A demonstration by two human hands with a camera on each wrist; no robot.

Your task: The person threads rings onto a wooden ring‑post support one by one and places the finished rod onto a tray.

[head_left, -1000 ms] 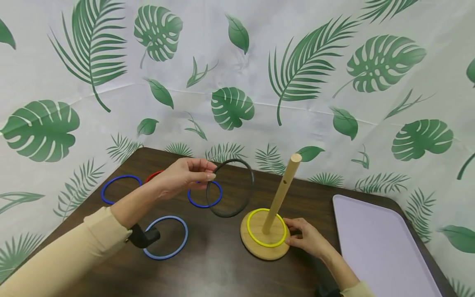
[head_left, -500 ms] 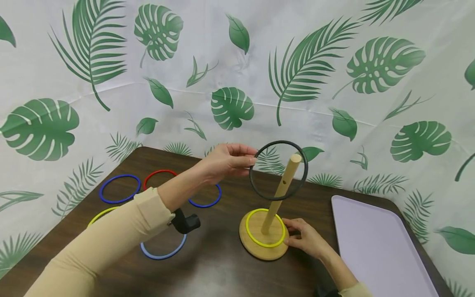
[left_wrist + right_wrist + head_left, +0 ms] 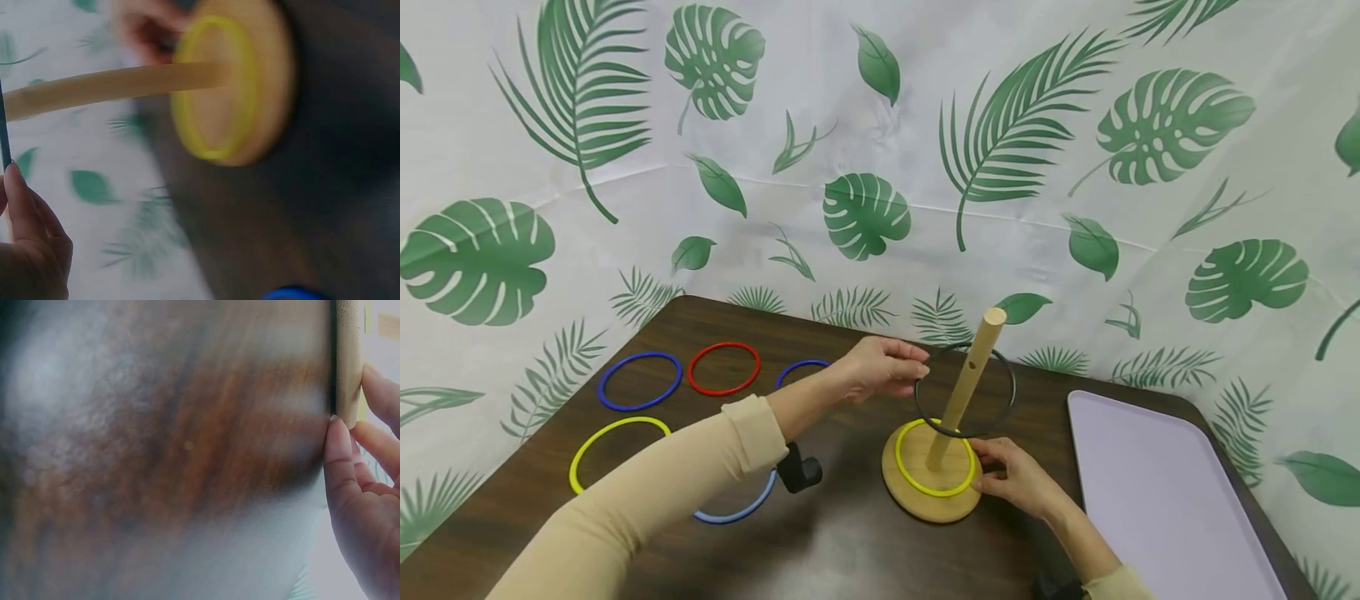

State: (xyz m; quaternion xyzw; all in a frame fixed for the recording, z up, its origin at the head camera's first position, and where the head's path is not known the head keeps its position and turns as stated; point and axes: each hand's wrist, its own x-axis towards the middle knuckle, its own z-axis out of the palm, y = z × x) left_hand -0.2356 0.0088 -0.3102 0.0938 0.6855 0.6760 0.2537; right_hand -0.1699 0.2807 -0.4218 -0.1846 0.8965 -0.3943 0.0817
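A black ring point(image 3: 1014, 390) hangs tilted around the peg point(image 3: 973, 367) of a wooden ring-toss stand, below the peg's top. My left hand point(image 3: 883, 367) pinches the ring's left side between thumb and fingers. In the left wrist view the black ring point(image 3: 5, 134) is a thin dark line at the frame's edge. A yellow ring point(image 3: 943, 494) lies around the peg's foot on the round base point(image 3: 925, 511). My right hand point(image 3: 1018, 477) pinches the base's right edge. The right wrist view shows the thumb and fingers on both faces of the base's rim point(image 3: 348, 362).
Left on the dark table lie a blue ring point(image 3: 602, 388), a red ring point(image 3: 722, 393), a second blue ring point(image 3: 805, 362), a yellow ring point(image 3: 574, 467) and a light blue ring point(image 3: 730, 520), some partly behind the left arm. A lilac tray point(image 3: 1157, 475) sits right of the stand.
My left hand has carried the black ring rightward and up over the peg's top, then lowered it around the peg. The right hand has stayed on the base.
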